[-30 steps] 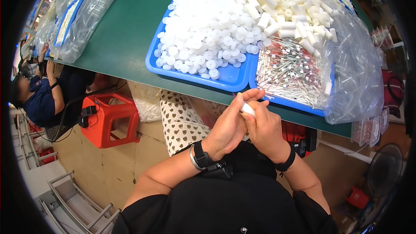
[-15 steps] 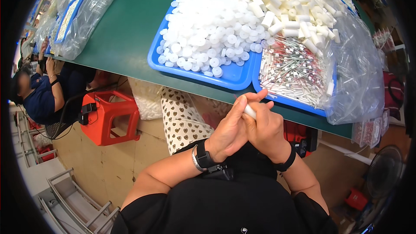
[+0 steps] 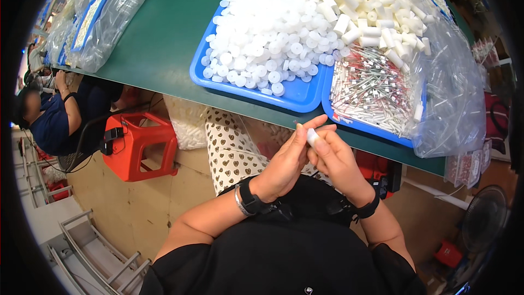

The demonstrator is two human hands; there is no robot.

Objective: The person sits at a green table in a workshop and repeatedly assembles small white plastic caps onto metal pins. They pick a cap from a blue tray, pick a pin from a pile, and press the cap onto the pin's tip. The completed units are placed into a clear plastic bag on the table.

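Gripping right hand (image 3: 339, 163): thumb and fingers pinched together on a small white piece (image 3: 311, 137)
Left hand (image 3: 281, 166): thumb and forefinger raised just beside the piece's far end; whether they clamp on anything, I cannot tell
White piece: between the two hands, on the near side of the green table (image 3: 144, 41) (its near end is hidden by the right hand)
Handling: probably light, perhaps smooth under the skin; stiffness and fragility are hard to judge, so a gentle pinch along its sides seems the safest hold
Near edges: the table's edge and the raised rim of the right blue tray (image 3: 367, 130) lie just beyond the fingertips, where a far reach could knock them
Blue trays: white discs (image 3: 262, 38) heaped in the left blue tray (image 3: 299, 92), thin wired parts (image 3: 376, 88) in the right one, pale cylinders (image 3: 357, 13) piled far, a clear plastic bag (image 3: 453, 104) on the right
Open room: left and near, above the lap; a red stool (image 3: 131, 155) stands well apart, far left of the hands
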